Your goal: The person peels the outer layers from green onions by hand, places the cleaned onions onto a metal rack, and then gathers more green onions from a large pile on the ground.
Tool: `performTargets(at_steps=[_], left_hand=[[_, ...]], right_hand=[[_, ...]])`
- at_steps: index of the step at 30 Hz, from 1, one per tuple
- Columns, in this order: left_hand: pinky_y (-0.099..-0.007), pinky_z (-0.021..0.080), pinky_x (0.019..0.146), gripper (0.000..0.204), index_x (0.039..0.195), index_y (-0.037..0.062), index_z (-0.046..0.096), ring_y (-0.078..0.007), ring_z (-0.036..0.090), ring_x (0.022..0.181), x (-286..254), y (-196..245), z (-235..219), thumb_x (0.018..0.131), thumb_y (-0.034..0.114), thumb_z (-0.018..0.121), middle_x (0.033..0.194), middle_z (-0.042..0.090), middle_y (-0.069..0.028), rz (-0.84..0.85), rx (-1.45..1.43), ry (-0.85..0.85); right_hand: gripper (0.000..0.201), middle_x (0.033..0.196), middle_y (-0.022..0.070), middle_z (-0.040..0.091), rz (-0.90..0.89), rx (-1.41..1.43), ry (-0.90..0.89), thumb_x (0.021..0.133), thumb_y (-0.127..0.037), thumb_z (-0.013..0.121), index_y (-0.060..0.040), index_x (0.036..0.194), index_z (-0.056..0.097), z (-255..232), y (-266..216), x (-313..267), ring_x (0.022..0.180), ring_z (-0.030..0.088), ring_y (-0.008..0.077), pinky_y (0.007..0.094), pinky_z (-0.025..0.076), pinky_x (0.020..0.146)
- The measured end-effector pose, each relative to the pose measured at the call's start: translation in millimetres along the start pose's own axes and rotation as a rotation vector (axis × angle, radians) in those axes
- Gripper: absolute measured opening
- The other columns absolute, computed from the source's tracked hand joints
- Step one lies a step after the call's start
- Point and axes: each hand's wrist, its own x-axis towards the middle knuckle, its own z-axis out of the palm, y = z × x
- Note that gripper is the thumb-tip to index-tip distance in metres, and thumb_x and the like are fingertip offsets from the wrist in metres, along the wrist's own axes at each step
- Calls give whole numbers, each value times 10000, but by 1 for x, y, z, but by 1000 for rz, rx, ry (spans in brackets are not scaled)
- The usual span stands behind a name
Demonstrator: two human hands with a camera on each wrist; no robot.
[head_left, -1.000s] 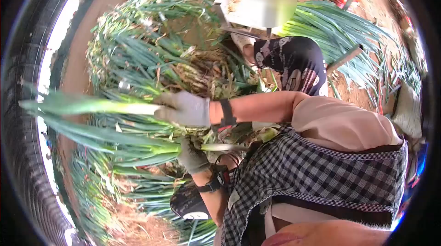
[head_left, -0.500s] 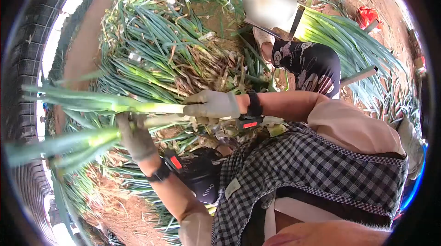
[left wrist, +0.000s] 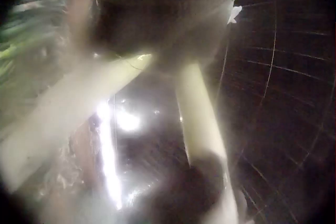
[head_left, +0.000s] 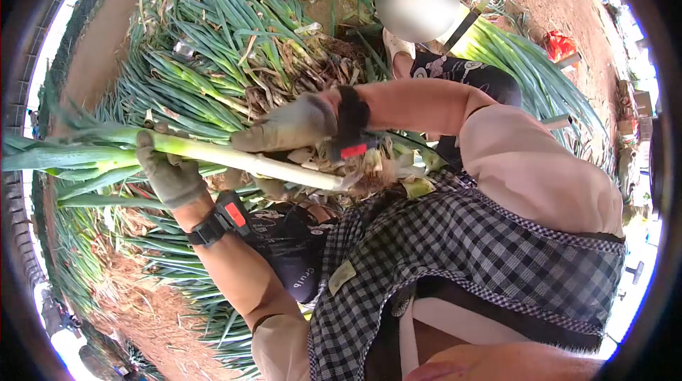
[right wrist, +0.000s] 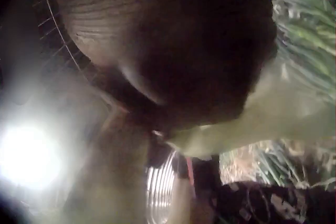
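In the head view my gloved left hand (head_left: 169, 168) grips green onions where white stem turns to green leaf. The front green onion (head_left: 256, 165) slants down to the right, its root end near the checked apron (head_left: 426, 260). My gloved right hand (head_left: 288, 125) grips this stem farther toward the roots, with glove showing on both sides of it. Below the left hand in the left wrist view, two pale stems (left wrist: 202, 113) spread apart. The right wrist view shows the dark right glove (right wrist: 168, 50) above a pale stem (right wrist: 236, 127); its fingertips are mostly in shadow.
A large heap of green onions (head_left: 206, 40) lies beyond the hands. More green onions (head_left: 547, 72) rest by a metal frame (head_left: 474, 15) at upper right, near a red bag (head_left: 560, 45). Patterned trouser legs (head_left: 288, 246) are close below the hands. Bare soil (head_left: 142, 303) shows lower left.
My left hand has moved left and up with its green onion, meeting the one the right hand held. The right hand has shifted along the stem, and the root end now shows.
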Motion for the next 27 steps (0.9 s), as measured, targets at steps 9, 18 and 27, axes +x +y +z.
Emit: performTargets(at_steps=[9, 18, 27], left_hand=[[-373, 506, 743, 267, 1018, 78, 565, -192, 562, 812, 58, 42, -120, 907, 312, 500, 943, 572, -74, 164, 114, 274], [-394, 488, 827, 389, 1115, 37, 582, -257, 593, 873, 62, 21, -192, 841, 300, 668, 936, 627, -95, 308, 66, 551], [-403, 530, 656, 343, 1088, -8, 569, -260, 608, 709, 67, 22, -206, 768, 86, 650, 905, 621, -99, 119, -118, 744]], right_hand=[[640, 799, 88, 634, 103, 47, -64, 850, -502, 635, 65, 1135, 554, 0, 55, -45, 695, 572, 136, 306, 477, 646], [437, 925, 41, 639, 290, -561, 214, 871, -184, 605, -5, 1261, 517, 36, 46, 2, 839, 554, 88, 282, 467, 705], [325, 751, 217, 608, 181, -677, 379, 819, -257, 634, 46, 931, 594, 47, 62, 9, 703, 622, 228, 367, 458, 647]])
